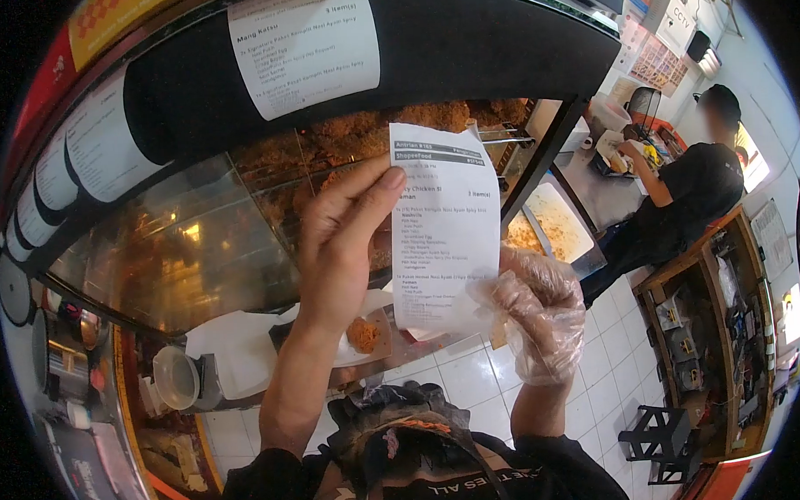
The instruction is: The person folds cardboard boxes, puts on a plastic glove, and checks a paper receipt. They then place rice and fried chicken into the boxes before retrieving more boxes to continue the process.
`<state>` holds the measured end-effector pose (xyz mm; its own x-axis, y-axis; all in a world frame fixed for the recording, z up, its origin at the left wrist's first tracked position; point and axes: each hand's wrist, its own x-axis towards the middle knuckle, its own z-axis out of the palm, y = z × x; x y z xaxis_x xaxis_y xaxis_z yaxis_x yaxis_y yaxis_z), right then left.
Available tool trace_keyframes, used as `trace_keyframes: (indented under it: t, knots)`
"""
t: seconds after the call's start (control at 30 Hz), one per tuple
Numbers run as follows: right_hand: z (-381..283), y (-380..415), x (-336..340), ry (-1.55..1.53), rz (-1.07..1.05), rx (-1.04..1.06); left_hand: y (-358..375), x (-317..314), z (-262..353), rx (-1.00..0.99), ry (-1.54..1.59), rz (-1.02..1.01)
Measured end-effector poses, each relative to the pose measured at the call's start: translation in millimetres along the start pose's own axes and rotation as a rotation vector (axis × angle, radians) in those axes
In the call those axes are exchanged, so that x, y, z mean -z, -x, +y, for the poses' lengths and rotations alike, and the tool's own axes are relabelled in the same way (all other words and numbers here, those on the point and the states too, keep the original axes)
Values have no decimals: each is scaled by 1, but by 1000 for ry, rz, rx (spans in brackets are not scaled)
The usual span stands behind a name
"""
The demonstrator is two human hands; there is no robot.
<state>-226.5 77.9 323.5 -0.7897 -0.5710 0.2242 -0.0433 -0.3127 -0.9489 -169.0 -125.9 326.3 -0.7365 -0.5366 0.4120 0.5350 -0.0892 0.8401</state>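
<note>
A printed paper receipt (443,231) is held upright between my two hands, its text facing me. My bare left hand (350,221) pinches its upper left edge between thumb and fingers. On the lower right edge, my right hand (539,311), in a clear plastic glove, grips the paper with curled fingers. Behind the receipt stands a glass display case (197,231) with fried chicken (347,128) inside. Below my left wrist, a piece of fried food (364,335) lies in an open paper box on the counter.
More receipts (309,50) hang along the case's dark top edge. A clear plastic tub (176,378) sits on the counter at left. Another person in black (688,178) works at a side counter. A metal tray of food (549,227), wooden shelves (711,327) and a black stool (658,435) are at right.
</note>
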Motion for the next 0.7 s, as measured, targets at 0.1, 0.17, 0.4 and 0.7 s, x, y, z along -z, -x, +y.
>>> trace_keyframes:
  t: [0.1,0.17,0.4,0.7]
  knots:
    - [14,-10,5,37,-38,-61,7,9,-10,-1,-140,-114]
    - [37,-17,15,237,-135,-201,24,25,-33,189,-430,-388]
    - [236,26,30,-68,163,-698,132,133,-121,434,-535,266]
    - [322,65,40,43,453,-744,246,201,-188,385,-1111,459]
